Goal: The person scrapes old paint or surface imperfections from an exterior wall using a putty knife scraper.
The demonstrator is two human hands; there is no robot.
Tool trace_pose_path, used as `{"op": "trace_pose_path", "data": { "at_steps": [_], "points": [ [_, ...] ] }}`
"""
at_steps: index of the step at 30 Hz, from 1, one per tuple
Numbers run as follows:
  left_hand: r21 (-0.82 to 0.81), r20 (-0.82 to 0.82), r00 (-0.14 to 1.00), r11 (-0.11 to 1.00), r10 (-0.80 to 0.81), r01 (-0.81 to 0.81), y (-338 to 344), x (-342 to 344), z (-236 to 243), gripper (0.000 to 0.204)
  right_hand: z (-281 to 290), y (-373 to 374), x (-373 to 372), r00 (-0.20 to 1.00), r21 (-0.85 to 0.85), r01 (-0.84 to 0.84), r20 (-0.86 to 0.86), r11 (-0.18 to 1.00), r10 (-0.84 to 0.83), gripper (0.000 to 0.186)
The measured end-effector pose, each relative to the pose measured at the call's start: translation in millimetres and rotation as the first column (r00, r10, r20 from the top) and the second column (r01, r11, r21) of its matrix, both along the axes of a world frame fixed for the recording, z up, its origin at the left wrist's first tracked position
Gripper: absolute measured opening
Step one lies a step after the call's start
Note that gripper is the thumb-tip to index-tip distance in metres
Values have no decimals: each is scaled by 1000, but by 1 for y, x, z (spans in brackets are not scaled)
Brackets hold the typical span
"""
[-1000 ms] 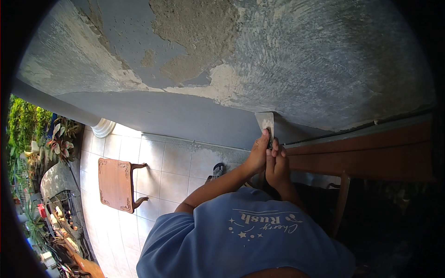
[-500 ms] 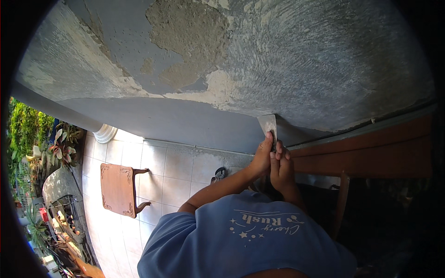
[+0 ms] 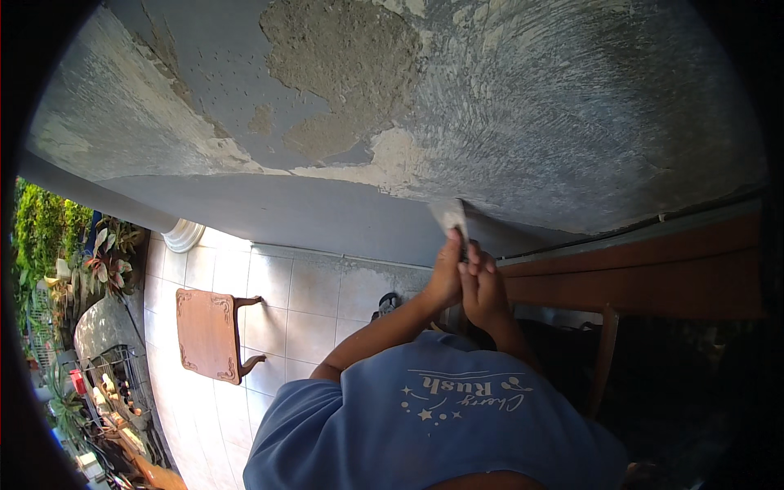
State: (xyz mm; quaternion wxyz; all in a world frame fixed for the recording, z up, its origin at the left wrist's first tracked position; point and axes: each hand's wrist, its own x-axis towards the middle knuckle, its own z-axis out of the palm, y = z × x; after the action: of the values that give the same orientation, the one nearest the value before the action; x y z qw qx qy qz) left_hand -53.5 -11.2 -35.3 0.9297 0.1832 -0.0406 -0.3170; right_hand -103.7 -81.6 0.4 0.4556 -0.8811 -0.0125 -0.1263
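Observation:
A putty knife (image 3: 450, 212) with a pale blade, slightly blurred, rests at or very near the lower edge of the rough, patchy plaster (image 3: 531, 106) above the smooth grey band (image 3: 286, 208). My left hand (image 3: 445, 273) is closed round its handle, thumb toward the blade. My right hand (image 3: 486, 290) is closed just beside and below it, fingertips against the handle and my left hand; the handle is mostly hidden between them. My forearms come up from the blue shirt at the bottom.
A small carved wooden table (image 3: 204, 331) stands on the tiled floor (image 3: 302, 327) at left. A grey column (image 3: 122, 198), plants (image 3: 110, 257) and clutter line the far left. A reddish-brown wooden beam or frame (image 3: 637, 273) runs at right, over a dark area. A sandal (image 3: 388, 304) shows below the wall.
Both hands and the putty knife have shifted a little to the left since half a second ago, after moving slightly right before that; the blade is now blurred.

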Motion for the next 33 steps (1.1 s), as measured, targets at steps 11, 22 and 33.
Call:
{"op": "trace_pose_path", "data": {
  "at_steps": [11, 22, 33],
  "points": [
    [167, 15, 980, 967, -200, 194, 5, -10, 2, 54, 4, 14, -22, 985, -91, 164, 67, 982, -158, 17],
    [172, 120, 976, 972, -181, 159, -6, -8, 5, 54, 4, 1, -21, 986, -14, 151, 73, 988, -150, 19],
    [72, 5, 992, 990, -123, 123, -6, -13, 11, 56, 11, 0, -18, 995, 9, 90, -43, 996, -89, 20]
  ]
}}
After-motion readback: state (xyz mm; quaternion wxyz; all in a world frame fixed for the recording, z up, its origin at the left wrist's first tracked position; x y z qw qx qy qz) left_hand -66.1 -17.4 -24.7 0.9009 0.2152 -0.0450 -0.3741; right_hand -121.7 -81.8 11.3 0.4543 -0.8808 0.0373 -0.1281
